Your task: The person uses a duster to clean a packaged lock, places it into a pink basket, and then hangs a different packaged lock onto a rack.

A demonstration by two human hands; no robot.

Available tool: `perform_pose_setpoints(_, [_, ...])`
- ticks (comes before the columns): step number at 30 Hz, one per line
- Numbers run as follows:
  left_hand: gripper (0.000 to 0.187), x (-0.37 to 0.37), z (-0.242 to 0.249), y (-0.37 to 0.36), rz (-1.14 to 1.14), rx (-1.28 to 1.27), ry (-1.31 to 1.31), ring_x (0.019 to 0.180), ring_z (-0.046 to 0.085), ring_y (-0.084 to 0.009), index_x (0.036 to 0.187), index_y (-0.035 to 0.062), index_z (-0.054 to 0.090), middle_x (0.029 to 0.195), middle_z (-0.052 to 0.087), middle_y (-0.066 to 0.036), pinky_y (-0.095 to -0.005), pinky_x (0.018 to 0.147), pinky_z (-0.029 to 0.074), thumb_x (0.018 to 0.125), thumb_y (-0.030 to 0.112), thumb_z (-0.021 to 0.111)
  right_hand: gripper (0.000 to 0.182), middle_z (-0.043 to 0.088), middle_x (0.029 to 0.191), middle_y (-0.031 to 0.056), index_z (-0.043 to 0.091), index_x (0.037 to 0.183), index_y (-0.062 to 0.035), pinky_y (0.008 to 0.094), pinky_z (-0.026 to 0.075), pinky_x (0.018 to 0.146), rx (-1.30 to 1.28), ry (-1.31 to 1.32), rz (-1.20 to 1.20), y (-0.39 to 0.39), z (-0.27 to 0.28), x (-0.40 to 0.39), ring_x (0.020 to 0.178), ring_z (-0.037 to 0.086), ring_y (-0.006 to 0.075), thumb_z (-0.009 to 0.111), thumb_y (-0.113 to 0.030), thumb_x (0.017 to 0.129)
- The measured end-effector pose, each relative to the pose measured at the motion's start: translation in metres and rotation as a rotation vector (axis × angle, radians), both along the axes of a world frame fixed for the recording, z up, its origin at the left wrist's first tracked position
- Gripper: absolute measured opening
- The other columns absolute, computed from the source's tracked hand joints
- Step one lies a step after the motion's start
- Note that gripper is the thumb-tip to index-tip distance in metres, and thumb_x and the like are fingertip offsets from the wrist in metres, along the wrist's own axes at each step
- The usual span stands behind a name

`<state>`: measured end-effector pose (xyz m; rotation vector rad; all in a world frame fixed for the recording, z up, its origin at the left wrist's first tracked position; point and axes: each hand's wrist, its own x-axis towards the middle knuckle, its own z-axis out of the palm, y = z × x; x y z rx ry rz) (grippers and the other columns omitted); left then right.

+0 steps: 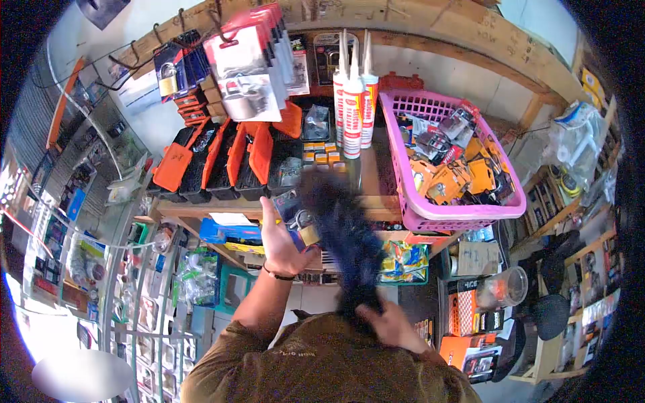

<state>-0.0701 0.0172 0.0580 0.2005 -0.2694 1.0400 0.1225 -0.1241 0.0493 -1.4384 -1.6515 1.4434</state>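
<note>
Left hand [281, 243] grips a padlock pack [300, 225], right hand [391, 326] clenches the duster [342, 232] mid-sweep; next, careful brushing.

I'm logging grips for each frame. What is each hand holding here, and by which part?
The left hand holds a packaged padlock by the card's lower left edge. The right hand grips a dark feather duster at its lower handle end.

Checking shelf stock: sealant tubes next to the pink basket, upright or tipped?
Upright. The three sealant tubes stand side by side on the shelf, nozzles pointing up, just left of the pink basket.
</note>
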Motion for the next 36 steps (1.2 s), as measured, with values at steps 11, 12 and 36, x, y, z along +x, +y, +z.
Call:
perform_pose_setpoints(11, [0.071,0.046,0.019,-0.015,0.039,0.18,0.503,0.112,0.041,-0.0373,0.129,0.0098,0.033,0.127,0.04,-0.015,-0.0543,0.095,0.028,0.081,0.062,0.025,0.043,0.052,0.114,0.0162,0.038,0.123,-0.0011,0.0345,0.037,0.09,0.338,0.022,0.222,-0.009,-0.026,0.013,0.099,0.053,0.0273,0.048,-0.021,0.086])
perform_pose_setpoints(12, [0.07,0.048,0.027,-0.019,0.105,0.09,0.46,0.111,0.042,-0.0367,0.128,0.0104,0.033,0.125,0.042,-0.015,-0.054,0.094,0.029,0.081,0.062,0.026,0.047,0.049,0.117,0.0176,0.034,0.126,-0.0028,0.0359,0.037,0.091,0.254,0.156,0.079,-0.005,-0.022,0.024,0.099,0.054,0.0293,0.048,-0.022,0.086])
perform_pose_setpoints(36, [0.075,0.08,0.047,-0.014,-0.085,0.28,0.379,0.115,0.038,-0.0393,0.128,0.0101,0.031,0.128,0.037,-0.018,-0.0557,0.092,0.031,0.078,0.066,0.027,0.058,0.05,0.115,0.0151,0.032,0.125,-0.0006,0.0339,0.036,0.093,0.355,0.437,-0.277,-0.008,-0.018,0.049,0.103,0.05,0.0248,0.058,-0.012,0.075])
